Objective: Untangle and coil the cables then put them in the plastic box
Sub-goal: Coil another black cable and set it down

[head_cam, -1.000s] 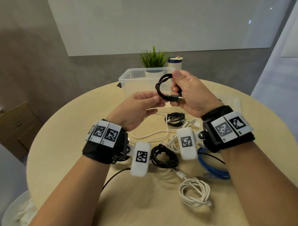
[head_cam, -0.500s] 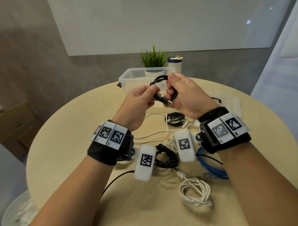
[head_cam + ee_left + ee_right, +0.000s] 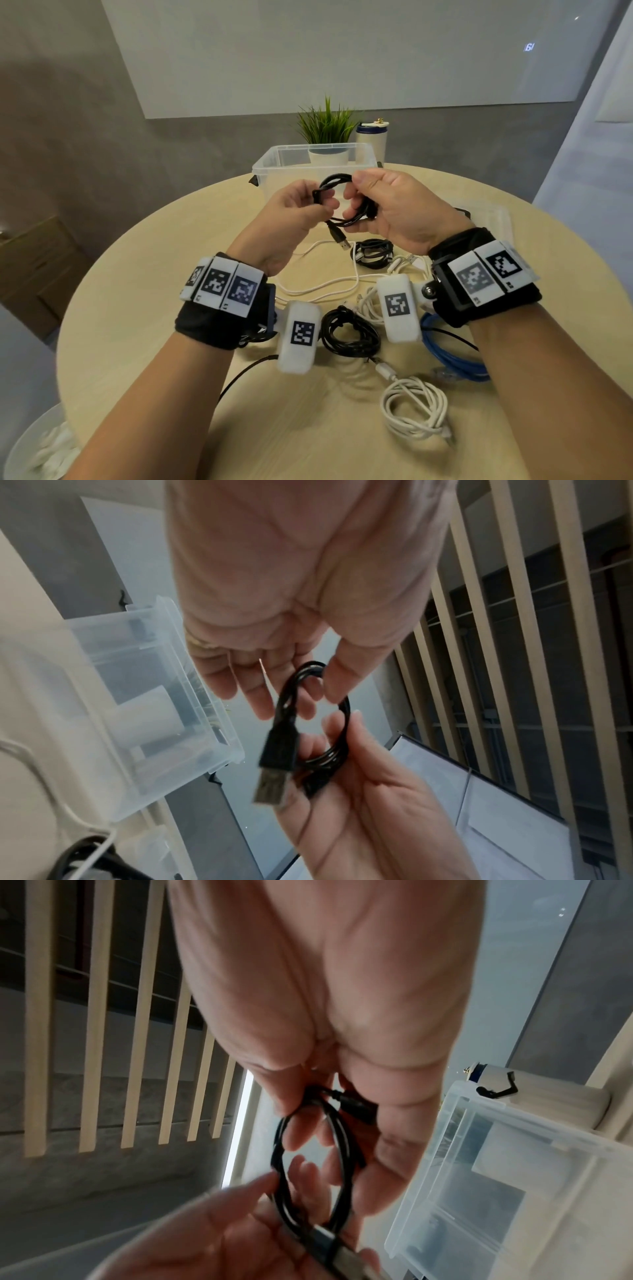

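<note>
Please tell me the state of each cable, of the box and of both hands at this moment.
black USB cable: coiled, held above the table, plug hanging free
left hand: pinches the coil
right hand: grips the coil
plastic box: open, no cables visible inside
black bundle: coiled, on table
white coil: coiled, on table
blue cable: looped, on table

The tabletop [image 3: 144,308] is pale wood with a smooth, matt finish, and the plastic box [image 3: 274,164] on it is clear, slightly frosted plastic. The coiled black cable [image 3: 346,205] has a glossy sheath and a bare metal plug [image 3: 343,244], while the wrist bands [image 3: 212,325] are matt black cloth carrying white plastic tags.
</note>
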A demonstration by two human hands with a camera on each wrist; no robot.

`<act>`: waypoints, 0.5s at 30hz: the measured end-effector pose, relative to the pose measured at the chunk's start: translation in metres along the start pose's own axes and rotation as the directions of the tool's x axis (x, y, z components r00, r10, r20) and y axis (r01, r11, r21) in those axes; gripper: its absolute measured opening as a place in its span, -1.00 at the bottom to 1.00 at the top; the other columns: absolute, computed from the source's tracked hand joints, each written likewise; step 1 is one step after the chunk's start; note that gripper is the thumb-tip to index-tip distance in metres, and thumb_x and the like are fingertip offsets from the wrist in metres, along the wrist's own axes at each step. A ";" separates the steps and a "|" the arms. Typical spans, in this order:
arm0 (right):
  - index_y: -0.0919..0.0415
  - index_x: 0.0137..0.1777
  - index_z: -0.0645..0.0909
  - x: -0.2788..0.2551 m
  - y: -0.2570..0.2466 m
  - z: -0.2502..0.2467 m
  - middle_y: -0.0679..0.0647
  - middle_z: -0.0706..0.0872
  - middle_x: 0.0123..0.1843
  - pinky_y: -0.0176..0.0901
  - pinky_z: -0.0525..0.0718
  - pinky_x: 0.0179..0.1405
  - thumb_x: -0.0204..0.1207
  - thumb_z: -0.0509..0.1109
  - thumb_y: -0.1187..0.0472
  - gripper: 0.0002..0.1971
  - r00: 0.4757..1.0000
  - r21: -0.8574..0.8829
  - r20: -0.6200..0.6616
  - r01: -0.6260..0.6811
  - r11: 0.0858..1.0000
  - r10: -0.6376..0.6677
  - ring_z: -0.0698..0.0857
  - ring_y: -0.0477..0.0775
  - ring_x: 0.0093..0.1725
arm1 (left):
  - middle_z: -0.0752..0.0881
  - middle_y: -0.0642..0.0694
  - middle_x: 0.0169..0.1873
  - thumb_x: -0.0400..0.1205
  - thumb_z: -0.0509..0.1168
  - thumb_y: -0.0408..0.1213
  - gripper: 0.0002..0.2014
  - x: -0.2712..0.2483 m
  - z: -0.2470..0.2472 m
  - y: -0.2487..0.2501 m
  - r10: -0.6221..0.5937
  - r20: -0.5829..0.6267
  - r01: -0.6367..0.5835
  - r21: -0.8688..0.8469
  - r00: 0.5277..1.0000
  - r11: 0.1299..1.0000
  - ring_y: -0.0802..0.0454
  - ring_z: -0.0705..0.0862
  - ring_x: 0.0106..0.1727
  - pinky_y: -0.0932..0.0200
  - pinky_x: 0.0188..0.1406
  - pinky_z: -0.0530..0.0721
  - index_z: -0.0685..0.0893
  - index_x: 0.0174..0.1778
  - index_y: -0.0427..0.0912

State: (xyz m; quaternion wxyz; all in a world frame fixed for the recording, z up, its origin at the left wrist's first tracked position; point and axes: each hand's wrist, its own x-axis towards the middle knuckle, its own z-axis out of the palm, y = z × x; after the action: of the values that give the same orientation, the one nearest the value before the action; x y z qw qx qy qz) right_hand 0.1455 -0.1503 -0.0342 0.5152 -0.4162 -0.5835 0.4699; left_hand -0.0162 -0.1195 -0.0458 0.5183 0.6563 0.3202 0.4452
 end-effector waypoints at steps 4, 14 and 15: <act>0.28 -0.06 0.63 0.000 0.003 0.003 0.11 0.56 -0.28 0.12 0.73 0.09 0.72 0.18 0.18 -0.75 0.999 -0.039 0.045 0.000 0.999 0.002 0.64 -0.03 -0.24 | 0.52 0.04 -0.43 0.74 0.15 -0.14 -0.76 -0.002 0.005 0.004 -0.020 0.012 0.021 -0.044 1.000 0.999 0.09 0.49 -0.28 0.12 -0.02 0.50 0.56 -0.16 -0.19; 0.23 0.04 0.73 -0.003 0.001 -0.011 0.16 0.76 -0.13 -0.23 0.64 -0.22 0.57 0.33 0.47 -0.79 0.999 -0.134 0.005 0.043 0.990 -0.042 0.67 0.01 -0.16 | 0.42 -0.04 -0.47 0.72 0.16 -0.02 -0.63 0.002 -0.004 0.004 -0.042 -0.111 0.031 -0.098 0.993 0.995 0.14 0.42 -0.51 0.07 -0.11 0.53 0.54 -0.34 -0.15; 0.19 0.00 0.74 -0.002 0.001 -0.012 0.13 0.76 -0.15 -0.21 0.63 -0.21 0.57 0.35 0.44 -0.80 0.998 -0.183 -0.029 0.046 0.982 -0.052 0.66 0.00 -0.16 | 0.41 -0.05 -0.46 0.72 0.16 -0.01 -0.62 0.002 -0.004 0.005 -0.051 -0.094 0.043 -0.086 0.994 0.995 0.13 0.40 -0.50 0.06 -0.11 0.52 0.54 -0.36 -0.15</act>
State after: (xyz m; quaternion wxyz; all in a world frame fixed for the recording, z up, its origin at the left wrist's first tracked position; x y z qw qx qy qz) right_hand 0.1576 -0.1508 -0.0358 0.4959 -0.4549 -0.6256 0.3946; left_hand -0.0190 -0.1179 -0.0405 0.5396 0.6041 0.3411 0.4770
